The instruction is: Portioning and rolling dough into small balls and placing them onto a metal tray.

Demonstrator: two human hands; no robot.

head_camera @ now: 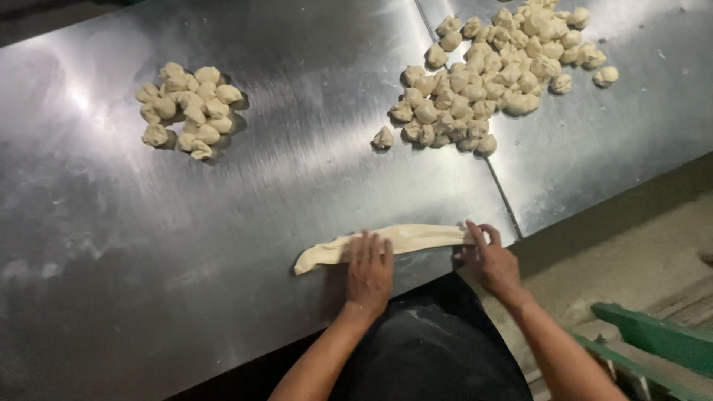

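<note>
Left hand [369, 266] lies flat and open on a dough rope [386, 241] as the right hand [490, 260] pinches its end; uneven pressure could tear it near the steel surface [260, 193] edge.

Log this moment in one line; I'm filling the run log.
left hand: flat on dough roll | right hand: at roll's end | table: two piles

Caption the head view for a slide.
Both hands, left hand and right hand, press a dough rope on a steel table.
</note>
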